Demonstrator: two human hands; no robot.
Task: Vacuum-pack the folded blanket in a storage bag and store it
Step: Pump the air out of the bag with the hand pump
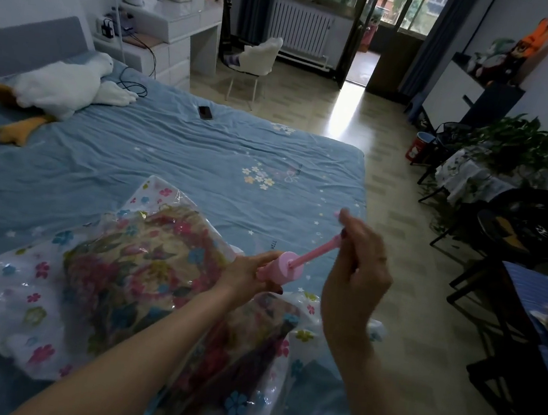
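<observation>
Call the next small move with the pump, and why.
Probably push the plunger back down into the pump. The right hand holds it drawn out, the left hand steadies the pump on the bag, and the blanket looks puffy.

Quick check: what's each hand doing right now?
Left hand: holds the pump barrel, over the bag.
Right hand: grips the pump's handle, rod drawn out.

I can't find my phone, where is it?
The phone lies on the blue bed, upper middle of the head view, right of the plush goose and near the bed's far edge.
</observation>
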